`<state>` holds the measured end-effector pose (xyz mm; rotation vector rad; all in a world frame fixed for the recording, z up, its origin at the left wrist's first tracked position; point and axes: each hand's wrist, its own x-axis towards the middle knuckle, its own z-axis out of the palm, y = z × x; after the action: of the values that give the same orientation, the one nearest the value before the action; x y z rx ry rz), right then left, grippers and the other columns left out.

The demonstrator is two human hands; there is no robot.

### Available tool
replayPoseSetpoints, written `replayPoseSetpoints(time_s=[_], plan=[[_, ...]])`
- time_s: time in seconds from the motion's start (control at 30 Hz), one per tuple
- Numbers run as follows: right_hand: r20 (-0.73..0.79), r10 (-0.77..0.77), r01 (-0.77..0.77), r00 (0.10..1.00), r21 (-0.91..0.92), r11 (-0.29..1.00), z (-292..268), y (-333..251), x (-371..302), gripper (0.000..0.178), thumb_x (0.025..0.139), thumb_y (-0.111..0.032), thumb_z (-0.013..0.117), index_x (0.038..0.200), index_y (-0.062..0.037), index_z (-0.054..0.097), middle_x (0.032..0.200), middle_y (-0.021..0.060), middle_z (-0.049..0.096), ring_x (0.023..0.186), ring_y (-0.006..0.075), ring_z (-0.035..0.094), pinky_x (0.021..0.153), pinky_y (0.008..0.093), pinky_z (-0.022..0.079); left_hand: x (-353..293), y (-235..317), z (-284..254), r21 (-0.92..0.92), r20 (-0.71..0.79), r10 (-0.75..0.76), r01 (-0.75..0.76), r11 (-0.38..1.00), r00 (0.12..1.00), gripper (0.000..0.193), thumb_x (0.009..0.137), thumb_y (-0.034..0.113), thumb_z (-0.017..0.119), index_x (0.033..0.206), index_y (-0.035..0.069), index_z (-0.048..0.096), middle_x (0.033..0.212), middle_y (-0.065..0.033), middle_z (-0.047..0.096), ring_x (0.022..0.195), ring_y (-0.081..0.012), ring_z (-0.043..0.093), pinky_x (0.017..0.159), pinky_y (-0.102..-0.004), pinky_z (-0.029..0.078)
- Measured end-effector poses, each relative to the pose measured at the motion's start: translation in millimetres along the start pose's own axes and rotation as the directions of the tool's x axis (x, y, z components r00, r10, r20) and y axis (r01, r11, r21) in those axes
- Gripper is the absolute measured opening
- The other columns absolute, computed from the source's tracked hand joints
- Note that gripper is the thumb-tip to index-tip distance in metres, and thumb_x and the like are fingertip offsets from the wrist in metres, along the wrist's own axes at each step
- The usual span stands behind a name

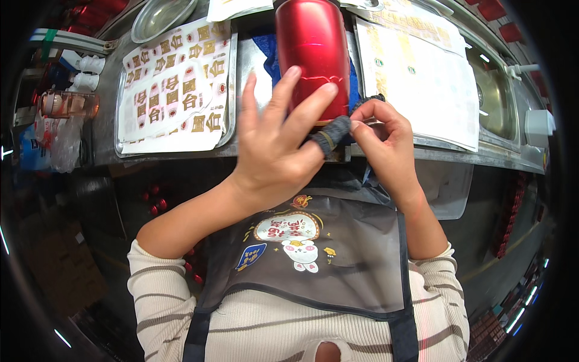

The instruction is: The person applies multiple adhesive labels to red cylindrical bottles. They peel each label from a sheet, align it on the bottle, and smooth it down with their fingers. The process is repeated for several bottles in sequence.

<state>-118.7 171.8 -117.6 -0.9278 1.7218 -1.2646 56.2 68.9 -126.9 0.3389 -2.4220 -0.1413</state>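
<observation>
A shiny red metal cylinder (pixel 312 51), like a flask body, lies on a blue cloth (pixel 263 51) at the far middle of the counter. A thin wavy line runs across its near part. My left hand (pixel 274 142) is open, its fingers spread over the cylinder's near left side. A dark grey knit cover (pixel 333 134) wraps my left thumb, which points right along the near end. Beside that thumb's tip, my right hand (pixel 389 142) pinches with thumb and forefinger. What it holds, if anything, is too small to make out. Another dark knit piece shows behind the right fingers.
To the left, a metal tray (pixel 232 90) carries sheets of gold and red decals (pixel 175 90). White sheets (pixel 422 90) lie on the right, before a metal sink (pixel 497 102). A metal bowl (pixel 161 18) stands far left, and clear plastic cups (pixel 72 104) stand at the left edge.
</observation>
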Motion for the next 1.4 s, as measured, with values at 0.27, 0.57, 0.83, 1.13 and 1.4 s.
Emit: replayPoseSetpoints(time_s=[0.27, 0.57, 0.83, 1.13, 1.4], plan=[[0.042, 0.005, -0.005, 0.999, 0.002, 1.000, -2.8, 1.5, -0.8, 0.003, 0.089, -0.004, 0.066, 0.089, -0.0021, 0.063, 0.078, -0.0059, 0.057, 0.061, -0.0030, 0.044, 0.054, 0.0152, 0.033, -18.0, -10.8, 24.6, -0.259, -0.096, -0.281, 0.248, 0.933, 0.955, 0.059, 0.072, 0.013, 0.084, 0.127, 0.001, 0.066, 0.143, -0.0191, 0.057, 0.134, -0.0388, 0.053, 0.109, -0.0625, 0.035], [0.072, 0.145, -0.153, 0.987, 0.118, 0.981, -11.2, -13.6, -4.0, 0.005, 0.088, -0.004, 0.065, 0.086, 0.0004, 0.064, 0.082, -0.0021, 0.061, 0.061, -0.0012, 0.049, 0.055, 0.0170, 0.037, -55.4, -5.8, 10.6, -0.195, 0.019, -0.268, 0.266, 0.944, 0.963, 0.042, 0.080, 0.016, 0.082, 0.117, 0.000, 0.070, 0.143, -0.0243, 0.055, 0.130, -0.0424, 0.055, 0.111, -0.0641, 0.027], [0.066, 0.147, -0.155, 0.987, 0.153, 0.976, -12.4, -7.6, 0.7, 0.004, 0.088, -0.003, 0.064, 0.086, 0.0003, 0.064, 0.082, -0.0027, 0.061, 0.065, -0.0012, 0.048, 0.057, 0.0168, 0.037, -32.5, -10.1, 0.9, -0.078, 0.046, -0.104, 0.108, 0.991, 0.993, 0.042, 0.077, 0.014, 0.082, 0.118, 0.010, 0.072, 0.144, -0.0235, 0.053, 0.127, -0.0432, 0.056, 0.109, -0.0667, 0.027], [0.096, 0.141, -0.154, 0.985, 0.144, 0.977, -11.9, -1.6, 2.3, 0.003, 0.089, -0.003, 0.065, 0.088, -0.0001, 0.065, 0.081, -0.0047, 0.060, 0.067, -0.0013, 0.049, 0.058, 0.0161, 0.037, 12.1, 3.7, 17.7, 0.086, -0.017, -0.007, 0.008, 0.996, 1.000, 0.012, 0.071, 0.018, 0.075, 0.077, 0.008, 0.071, 0.142, -0.0191, 0.057, 0.131, -0.0471, 0.052, 0.107, -0.0731, 0.028], [0.085, 0.165, -0.173, 0.983, 0.098, 0.980, -10.8, -9.1, -0.7, 0.005, 0.089, -0.005, 0.066, 0.088, -0.0007, 0.065, 0.076, -0.0047, 0.060, 0.062, -0.0020, 0.048, 0.054, 0.0170, 0.035, -32.0, -13.9, 17.9, -0.313, -0.029, -0.328, 0.303, 0.900, 0.944, 0.061, 0.073, 0.015, 0.086, 0.129, 0.001, 0.065, 0.146, -0.0251, 0.052, 0.134, -0.0388, 0.052, 0.112, -0.0617, 0.030]])
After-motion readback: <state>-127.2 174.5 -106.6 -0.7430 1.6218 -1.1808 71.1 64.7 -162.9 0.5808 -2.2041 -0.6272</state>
